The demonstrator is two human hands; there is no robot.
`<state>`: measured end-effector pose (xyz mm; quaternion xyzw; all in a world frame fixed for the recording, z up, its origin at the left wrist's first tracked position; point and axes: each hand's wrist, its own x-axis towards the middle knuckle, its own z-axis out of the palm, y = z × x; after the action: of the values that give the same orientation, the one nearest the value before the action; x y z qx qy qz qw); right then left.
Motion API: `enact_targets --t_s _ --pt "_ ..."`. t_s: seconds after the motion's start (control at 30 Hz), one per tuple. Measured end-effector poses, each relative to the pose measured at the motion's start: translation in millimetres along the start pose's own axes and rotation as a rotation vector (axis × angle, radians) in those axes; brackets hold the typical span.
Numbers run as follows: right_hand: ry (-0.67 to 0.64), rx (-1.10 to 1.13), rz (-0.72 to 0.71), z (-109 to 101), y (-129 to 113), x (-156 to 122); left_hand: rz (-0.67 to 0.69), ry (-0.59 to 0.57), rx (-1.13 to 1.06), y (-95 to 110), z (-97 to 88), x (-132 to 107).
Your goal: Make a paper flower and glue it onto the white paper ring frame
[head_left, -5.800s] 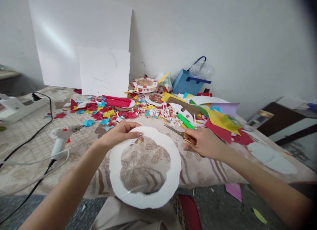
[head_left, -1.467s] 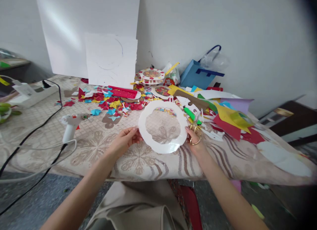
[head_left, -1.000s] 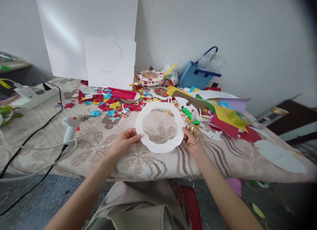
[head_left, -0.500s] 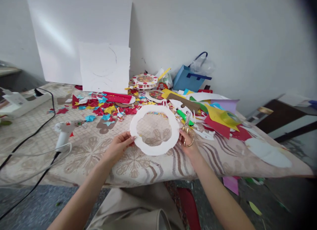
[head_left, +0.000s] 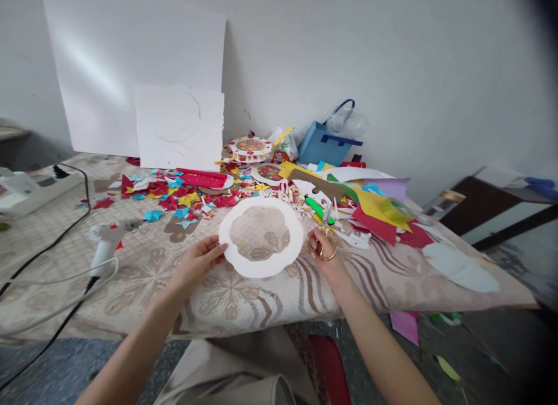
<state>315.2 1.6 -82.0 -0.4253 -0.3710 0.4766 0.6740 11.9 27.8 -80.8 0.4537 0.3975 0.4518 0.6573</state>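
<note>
A white paper ring (head_left: 291, 245) with a scalloped, flower-shaped hole lies flat over the patterned tablecloth (head_left: 244, 294). My left hand (head_left: 198, 264) pinches the ring's left rim between thumb and fingers. My right hand (head_left: 322, 251) sits just off the ring's right rim, fingers closed through the gold handles of a pair of scissors (head_left: 325, 233), whose blades point up and away toward the paper pile.
A white glue gun (head_left: 104, 245) and its cable lie at the left, beside a power strip (head_left: 30, 190). Red, blue and yellow paper scraps (head_left: 183, 193), coloured sheets (head_left: 379, 210), a blue bag (head_left: 325, 146) and white boards (head_left: 174, 126) crowd the back. A white cut-out (head_left: 460, 268) lies at the right.
Both hands have lowered the ring from a raised position down flat onto the table, and it has shifted a little to the left. My right hand has come off the ring's rim, still holding the scissors.
</note>
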Motion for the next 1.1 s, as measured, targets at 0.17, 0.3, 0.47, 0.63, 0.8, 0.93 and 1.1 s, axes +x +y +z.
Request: enact_targets --t_s 0.17,0.3,0.47,0.63,0.8,0.93,1.1 --pt "-0.127 0.065 0.131 -0.5 -11.1 -4.8 0.233 0.258 0.546 16.5 -10.0 -9.1" --pt "-0.296 0.128 0.257 -2.3 -16.6 -16.7 0.455 0.282 0.793 35.2 16.5 -9.8" --pt "-0.479 0.216 0.376 1.8 -19.5 -35.1 0.35 -0.18 0.618 42.9 89.0 17.0" --pt "-0.583 0.31 0.372 8.4 -22.6 -44.9 0.212 -0.358 0.328 37.2 140.3 42.2" --pt "-0.613 0.363 0.396 10.7 -24.2 -47.9 0.036 -0.416 0.103 32.2 150.4 45.4" --pt "-0.639 0.397 0.436 11.8 -21.3 -49.9 0.019 -0.428 0.064 30.5 148.1 45.8" --pt "-0.713 0.487 0.479 11.0 -18.3 -52.1 0.073 -0.401 0.118 30.6 141.6 50.2"
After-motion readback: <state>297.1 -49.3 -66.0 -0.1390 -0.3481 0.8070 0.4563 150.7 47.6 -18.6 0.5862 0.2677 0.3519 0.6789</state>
